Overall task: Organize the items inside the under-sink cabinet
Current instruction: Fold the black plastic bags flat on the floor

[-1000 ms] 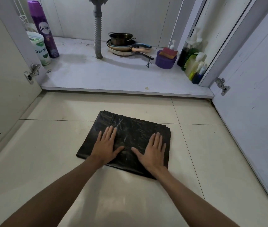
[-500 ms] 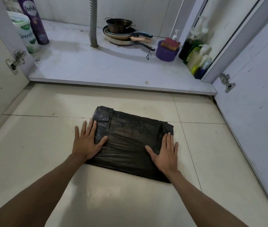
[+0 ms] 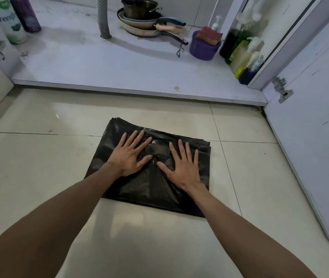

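Observation:
A folded stack of black plastic bags lies flat on the tiled floor in front of the open under-sink cabinet. My left hand presses on its upper left part with fingers spread straight. My right hand presses flat beside it on the upper right part. Both palms lie on the plastic, thumbs almost meeting in the middle.
On the cabinet floor stand a grey drain hose, stacked pans, a purple bowl holding a sponge, several bottles at the right wall, and a white tub and purple spray can at the left. Both doors stand open.
Both hands slid inward from the bag's outer edges to its middle. The camera moved closer and tilted down.

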### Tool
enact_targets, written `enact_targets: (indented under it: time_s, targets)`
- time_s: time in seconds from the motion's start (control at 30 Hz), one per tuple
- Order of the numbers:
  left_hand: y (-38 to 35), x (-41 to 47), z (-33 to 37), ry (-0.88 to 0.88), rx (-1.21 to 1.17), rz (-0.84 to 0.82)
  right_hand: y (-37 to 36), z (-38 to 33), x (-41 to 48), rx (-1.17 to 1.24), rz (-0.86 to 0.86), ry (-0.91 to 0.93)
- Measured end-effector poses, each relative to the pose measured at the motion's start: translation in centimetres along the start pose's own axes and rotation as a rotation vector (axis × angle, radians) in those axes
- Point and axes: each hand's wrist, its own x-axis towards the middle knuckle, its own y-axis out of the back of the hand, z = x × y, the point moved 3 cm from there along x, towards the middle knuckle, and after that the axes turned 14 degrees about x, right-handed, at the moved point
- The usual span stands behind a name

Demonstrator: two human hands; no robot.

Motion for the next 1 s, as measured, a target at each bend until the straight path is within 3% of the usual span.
enact_targets:
  time_s: [0.17,0.3,0.4,0.47,0.57,0.8,1.0]
  targets:
    - [0.5,0.3,0.0,-0.020,-0.009,-0.074,0.3,0.1,0.5,0.013,-0.058,-0.006]
    - [2.2,-2.5,0.9,-0.019,-0.082,0.148,1.2,-1.8,-0.5,0.053,0.022,0.082]
    - [2.4,-5.4,2.0,-0.161,-0.128,0.268,0.9,-3.7,-2.8,0.085,0.021,0.222]
    - [1.5,-7.1,2.0,-0.273,-0.079,0.232,0.2,-4.4,-4.8,0.055,-0.026,0.311]
    - [-0.3,-9.1,0.8,-0.279,0.009,0.116,-0.9,-3.6,-7.1,0.026,-0.118,0.347]
    - [-0.6,-11.2,-2.9,0.037,-0.012,0.063,0.9,1.7,-7.8,-0.001,-0.052,0.135]
    - [-1.4,-12.9,-4.6,0.568,-0.076,-0.141,1.8,4.0,-7.8,-0.130,-0.100,-0.003]
